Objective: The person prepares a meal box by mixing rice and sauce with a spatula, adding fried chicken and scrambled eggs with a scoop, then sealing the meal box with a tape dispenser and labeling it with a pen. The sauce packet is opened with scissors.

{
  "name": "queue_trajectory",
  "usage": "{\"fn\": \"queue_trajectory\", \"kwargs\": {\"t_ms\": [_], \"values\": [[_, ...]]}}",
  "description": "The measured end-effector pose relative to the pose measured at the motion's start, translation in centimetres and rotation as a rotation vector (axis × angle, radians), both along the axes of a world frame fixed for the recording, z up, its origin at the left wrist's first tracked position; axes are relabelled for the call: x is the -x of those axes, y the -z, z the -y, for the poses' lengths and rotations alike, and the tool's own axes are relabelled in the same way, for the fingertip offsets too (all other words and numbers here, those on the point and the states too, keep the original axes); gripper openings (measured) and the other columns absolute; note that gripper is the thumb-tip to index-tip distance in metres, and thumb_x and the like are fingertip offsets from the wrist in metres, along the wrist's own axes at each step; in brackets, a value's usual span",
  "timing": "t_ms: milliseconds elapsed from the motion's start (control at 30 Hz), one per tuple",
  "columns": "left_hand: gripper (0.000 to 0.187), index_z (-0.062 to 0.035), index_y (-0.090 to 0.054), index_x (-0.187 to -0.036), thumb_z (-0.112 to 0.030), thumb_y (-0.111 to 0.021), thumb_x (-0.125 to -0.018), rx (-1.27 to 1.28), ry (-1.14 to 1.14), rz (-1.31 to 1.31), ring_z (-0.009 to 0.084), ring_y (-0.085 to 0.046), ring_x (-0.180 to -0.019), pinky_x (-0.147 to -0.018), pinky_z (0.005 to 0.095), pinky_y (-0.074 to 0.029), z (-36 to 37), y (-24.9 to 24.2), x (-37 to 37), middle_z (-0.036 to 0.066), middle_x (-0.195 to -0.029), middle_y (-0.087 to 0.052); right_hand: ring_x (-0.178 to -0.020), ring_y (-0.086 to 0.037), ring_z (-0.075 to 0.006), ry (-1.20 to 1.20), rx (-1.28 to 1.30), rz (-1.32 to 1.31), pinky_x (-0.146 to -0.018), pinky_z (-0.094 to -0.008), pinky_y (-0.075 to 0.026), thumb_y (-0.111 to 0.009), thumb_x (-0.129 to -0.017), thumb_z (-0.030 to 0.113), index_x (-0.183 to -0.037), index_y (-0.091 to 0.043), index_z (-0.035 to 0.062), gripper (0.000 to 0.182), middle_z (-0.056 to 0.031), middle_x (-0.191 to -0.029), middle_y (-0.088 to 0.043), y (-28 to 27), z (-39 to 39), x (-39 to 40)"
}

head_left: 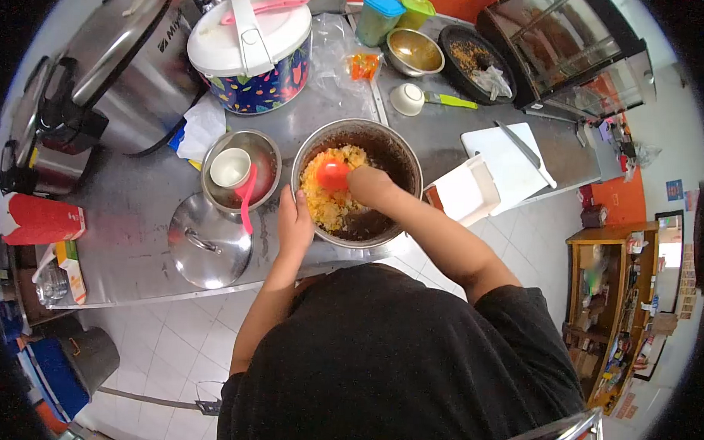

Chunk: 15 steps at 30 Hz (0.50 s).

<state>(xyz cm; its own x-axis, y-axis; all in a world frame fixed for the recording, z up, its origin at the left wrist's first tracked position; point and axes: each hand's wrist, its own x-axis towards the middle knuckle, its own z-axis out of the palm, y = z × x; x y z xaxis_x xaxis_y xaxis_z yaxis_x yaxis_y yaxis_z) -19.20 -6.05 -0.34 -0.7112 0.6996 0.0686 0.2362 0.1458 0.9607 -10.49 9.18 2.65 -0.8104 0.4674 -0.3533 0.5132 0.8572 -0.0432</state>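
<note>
The person in the black shirt [394, 349] stands at the steel bench [134, 247], both arms reaching to a deep metal pot [397, 153] near the bench's front edge. Inside, yellow, crumbly food [322, 199] is heaped mostly toward the left side, and brown residue coats the wall on the right.

The right hand [371, 187] is closed in a fist on the red scoop [333, 174], whose round head sits at the food, inside the pot. The left hand [295, 218] is against the pot's left side, thumb up beside the rim; some of its fingers are hidden, so I can't tell how tightly it grips.

Just left of the pot, a metal bowl [270, 157] holds a small white cup [230, 168] and a pink spoon [246, 201], its end poking over the rim. A metal lid [210, 250] lies in front of that bowl. To the right, a knife [521, 144] rests on a white cutting board [486, 143], and a white rectangular container [465, 189] sits beside the pot.
</note>
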Motion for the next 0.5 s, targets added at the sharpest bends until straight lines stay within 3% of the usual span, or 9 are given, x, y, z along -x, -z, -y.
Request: {"fn": "queue_trajectory", "kwargs": {"t_ms": [33,100,167,233,267,300,367,433,500], "values": [[0.035,0.0035,-0.043,-0.110,-0.025,-0.036,-0.091,-0.003,-0.004,-0.004,0.0378,-0.051,-0.094,-0.081,0.0398,-0.038,0.0,-0.3,0.3,0.024,-0.099,-0.053,-0.072,-0.063,-0.0286,-0.004,-0.003,-0.004,-0.062,-0.0397,-0.050,-0.058,-0.073,0.024,-0.070,-0.065,0.0049,0.020,-0.0142,-0.074,-0.063,-0.2,-1.1,-0.2],[0.034,0.0038,-0.043,-0.108,-0.025,-0.035,-0.091,0.071,0.009,0.035,0.0400,-0.051,-0.091,-0.078,0.0411,-0.039,0.4,-0.6,0.7,0.025,-0.096,-0.054,-0.072,-0.063,-0.0242,-0.129,-0.060,0.240,-0.056,-0.0371,-0.050,-0.056,-0.075,0.023,-0.070,-0.064,0.0054,0.020,-0.0114,-0.074,-0.064,-8.4,-1.0,0.2],[0.033,0.0035,-0.044,-0.107,-0.025,-0.035,-0.091,0.093,0.001,-0.004,0.0404,-0.052,-0.090,-0.077,0.0419,-0.039,0.4,-0.4,0.9,0.026,-0.095,-0.054,-0.068,-0.063,-0.0203,-0.115,-0.140,0.234,-0.050,-0.0324,-0.048,-0.056,-0.073,0.021,-0.069,-0.064,0.0068,0.017,-0.0084,-0.072,-0.063,-5.9,-2.0,0.1],[0.033,0.0031,-0.044,-0.106,-0.024,-0.035,-0.091,0.116,-0.007,-0.042,0.0408,-0.052,-0.090,-0.076,0.0428,-0.040,0.3,0.1,1.0,0.026,-0.094,-0.054,-0.065,-0.063,-0.0186,-0.136,-0.434,0.022,-0.048,-0.0313,-0.047,-0.056,-0.070,0.018,-0.066,-0.063,0.0081,0.013,-0.0074,-0.071,-0.063,-3.5,-1.3,0.5],[0.032,0.0025,-0.045,-0.105,-0.024,-0.035,-0.091,0.137,-0.027,-0.087,0.0412,-0.052,-0.089,-0.075,0.0436,-0.040,0.3,0.5,1.1,0.027,-0.094,-0.055,-0.064,-0.063,-0.0202,-0.201,-0.370,-0.161,-0.049,-0.0318,-0.048,-0.057,-0.067,0.016,-0.067,-0.063,0.0096,0.009,-0.0077,-0.070,-0.062,-1.7,-0.4,0.4],[0.031,0.0018,-0.046,-0.104,-0.024,-0.035,-0.091,0.158,-0.051,-0.131,0.0417,-0.052,-0.089,-0.074,0.0445,-0.040,0.2,0.3,1.1,0.027,-0.094,-0.055,-0.064,-0.063,-0.0224,-0.356,-0.228,-0.119,-0.051,-0.0326,-0.048,-0.056,-0.067,0.015,-0.067,-0.063,0.0087,0.009,-0.0098,-0.070,-0.062,-3.1,0.9,0.2],[0.031,0.0017,-0.046,-0.103,-0.024,-0.035,-0.091,0.174,-0.061,-0.113,0.0426,-0.051,-0.088,-0.073,0.0450,-0.040,0.4,-1.4,0.9,0.027,-0.093,-0.055,-0.066,-0.063,-0.0246,-0.451,-0.057,0.059,-0.054,-0.0342,-0.050,-0.055,-0.068,0.014,-0.069,-0.064,0.0067,0.012,-0.0119,-0.072,-0.063,-6.7,3.7,-0.7],[0.031,0.0017,-0.046,-0.102,-0.025,-0.035,-0.091,0.189,-0.066,-0.095,0.0436,-0.051,-0.087,-0.073,0.0454,-0.040,0.5,-1.8,0.9,0.028,-0.091,-0.055,-0.068,-0.063,-0.0260,-0.443,0.051,0.165,-0.057,-0.0358,-0.050,-0.054,-0.070,0.015,-0.072,-0.064,0.0049,0.014,-0.0133,-0.074,-0.063,-8.9,5.4,-2.1],[0.030,0.0012,-0.047,-0.100,-0.025,-0.035,-0.091,0.175,-0.056,-0.094,0.0443,-0.051,-0.085,-0.071,0.0455,-0.040,0.5,-1.1,1.0,0.027,-0.088,-0.055,-0.081,-0.063,-0.0231,-0.278,0.065,0.377,-0.060,-0.0350,-0.051,-0.053,-0.076,0.013,-0.081,-0.065,0.0055,0.015,-0.0117,-0.083,-0.064,-8.5,3.7,-2.1]]}}
